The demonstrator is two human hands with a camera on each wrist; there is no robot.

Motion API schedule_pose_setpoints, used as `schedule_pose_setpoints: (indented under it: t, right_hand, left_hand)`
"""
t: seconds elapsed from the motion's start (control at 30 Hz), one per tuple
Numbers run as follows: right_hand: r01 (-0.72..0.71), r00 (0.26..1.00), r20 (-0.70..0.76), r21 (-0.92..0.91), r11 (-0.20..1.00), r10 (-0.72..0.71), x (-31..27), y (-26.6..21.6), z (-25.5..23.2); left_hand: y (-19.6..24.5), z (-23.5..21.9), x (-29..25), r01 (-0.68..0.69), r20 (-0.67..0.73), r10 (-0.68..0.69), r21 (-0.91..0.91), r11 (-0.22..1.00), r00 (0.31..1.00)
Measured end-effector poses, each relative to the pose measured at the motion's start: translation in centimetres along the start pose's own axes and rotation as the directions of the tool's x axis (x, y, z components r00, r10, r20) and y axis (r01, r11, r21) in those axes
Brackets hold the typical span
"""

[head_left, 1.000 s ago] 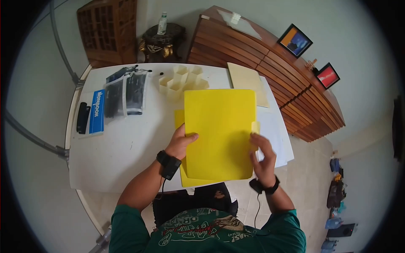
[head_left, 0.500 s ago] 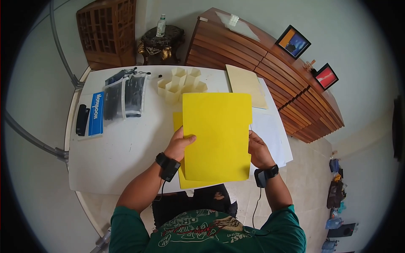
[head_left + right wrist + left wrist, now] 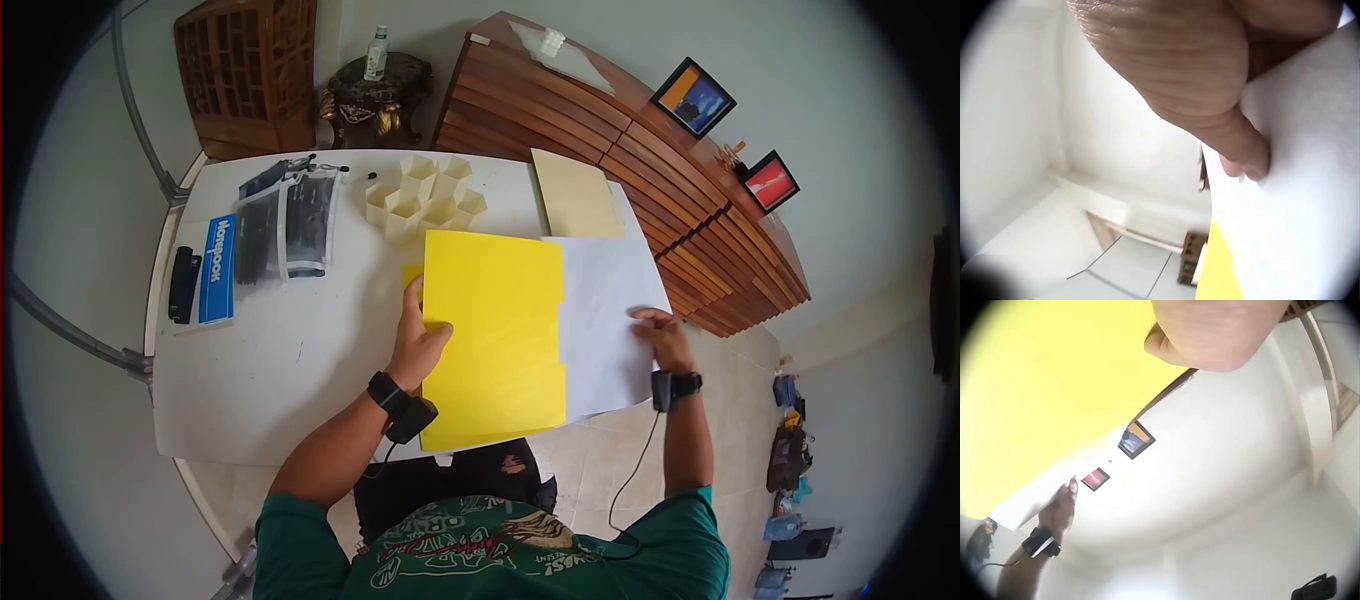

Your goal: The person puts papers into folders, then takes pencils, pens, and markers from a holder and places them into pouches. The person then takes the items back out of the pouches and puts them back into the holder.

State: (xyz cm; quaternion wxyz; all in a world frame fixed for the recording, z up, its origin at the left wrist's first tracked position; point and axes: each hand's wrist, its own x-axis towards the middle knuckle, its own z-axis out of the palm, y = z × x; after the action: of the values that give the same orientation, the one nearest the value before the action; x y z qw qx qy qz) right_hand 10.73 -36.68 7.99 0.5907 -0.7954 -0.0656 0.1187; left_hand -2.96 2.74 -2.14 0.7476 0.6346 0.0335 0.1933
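In the head view a yellow folder (image 3: 492,340) is held over the near side of the table. My left hand (image 3: 418,345) grips its left edge, thumb on the front face and the other fingers mostly behind. White paper (image 3: 610,330) sticks out from the folder's right side; how many sheets cannot be told. At the paper's right edge, my right hand (image 3: 668,345) pinches it, and the right wrist view shows the thumb (image 3: 1244,147) lying on the white surface (image 3: 1310,162). Part of the paper is hidden by the folder.
On the white table (image 3: 260,380) are hexagonal cream holders (image 3: 425,195), mesh pouches (image 3: 290,225), a blue notebook (image 3: 218,268), a black object (image 3: 184,285) and a cream folder (image 3: 578,195). Wooden drawers (image 3: 600,150) stand behind.
My right hand has moved right, from the folder's edge to the paper's outer edge. White paper now extends from the folder, which has shifted slightly left in my left hand.
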Motion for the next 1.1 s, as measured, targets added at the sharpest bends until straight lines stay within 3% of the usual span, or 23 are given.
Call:
schedule_pose_setpoints:
  t: [0.07,0.13,0.2,0.23,0.3,0.43,0.47,0.57,0.6,0.63,0.67,0.7,0.73,0.8,0.83,1.0,1.07,1.1]
  right_hand:
    - [-0.066,0.998,-0.027,-0.037,0.997,0.065,1.2,1.9,-4.8]
    - [-0.19,0.982,-0.059,-0.212,0.958,0.182,2.3,4.1,-8.4]
    - [-0.229,0.973,-0.068,-0.259,0.938,0.219,3.1,5.5,-10.1]
    - [-0.265,0.964,-0.074,-0.307,0.914,0.255,3.3,5.6,-10.2]
    - [-0.26,0.966,-0.086,-0.337,0.905,0.246,3.6,5.6,-10.3]
    - [-0.308,0.951,-0.127,-0.387,0.869,0.281,4.0,5.6,-10.7]
    - [-0.307,0.952,-0.122,-0.389,0.869,0.282,4.3,6.0,-11.3]
    - [-0.238,0.971,-0.125,-0.531,0.813,0.203,5.5,6.4,-12.3]
    - [-0.107,0.993,-0.117,-0.721,0.685,0.031,5.9,6.3,-12.3]
    - [0.008,0.988,-0.07,-0.866,0.5,-0.136,6.2,6.1,-12.2]
    - [0.01,0.989,-0.067,-0.865,0.501,-0.135,6.7,5.3,-11.0]
    - [0.117,0.973,0.002,-0.868,0.483,-0.231,7.6,4.9,-9.3]
    - [0.223,0.942,0.07,-0.862,0.456,-0.327,8.4,3.8,-7.0]
    - [0.325,0.936,0.191,-0.794,0.514,-0.297,10.4,1.6,-2.2]
    - [0.369,0.916,0.234,-0.813,0.451,-0.327,11.6,1.4,0.1]
    - [0.504,0.833,0.37,-0.814,0.288,-0.411,17.6,0.5,8.1]
    - [0.399,0.904,0.315,-0.864,0.306,-0.29,19.0,0.5,9.5]
    - [0.431,0.883,0.347,-0.866,0.254,-0.316,19.4,0.9,9.6]
  left_hand:
    - [1.1,0.6,-0.3,-0.035,-0.007,0.035,0.02,0.999,0.999]
    - [1.3,0.9,-0.4,-0.073,-0.012,0.073,0.044,0.996,0.997]
    - [1.1,0.7,-0.4,-0.15,0.057,0.14,0.247,0.957,0.989]
    - [1.0,0.5,-0.5,-0.152,0.058,0.142,0.249,0.957,0.988]
    - [0.9,0.2,-0.5,-0.041,0.085,0.018,0.275,0.96,0.996]
    - [0.7,0.7,-0.9,-0.061,0.006,0.062,0.326,0.944,0.998]
    - [1.0,0.9,-1.1,-0.089,-0.057,0.128,0.45,0.888,0.99]
    - [3.2,0.8,-1.2,-0.123,-0.135,0.277,0.659,0.742,0.951]
    - [3.7,0.7,-1.1,-0.139,-0.142,0.356,0.741,0.657,0.924]
    - [3.5,0.4,-0.8,-0.136,-0.145,0.356,0.743,0.655,0.923]
    - [3.3,-0.1,-0.6,-0.273,0.024,0.354,0.686,0.674,0.935]
    - [3.1,-0.4,-0.5,-0.395,0.192,0.355,0.605,0.692,0.915]
    - [2.8,-0.4,-0.4,-0.392,0.191,0.353,0.609,0.69,0.916]
    - [2.1,-0.1,-0.5,-0.425,0.439,0.159,0.618,0.661,0.884]
    - [2.0,-0.2,-0.6,-0.415,0.491,0.026,0.706,0.573,0.871]
    - [1.7,-0.2,-0.6,-0.357,0.449,-0.02,0.737,0.574,0.894]
    - [1.7,-0.2,-0.6,-0.323,0.411,-0.019,0.744,0.585,0.911]
    - [1.8,-0.3,-0.6,-0.328,0.409,0.003,0.728,0.602,0.913]
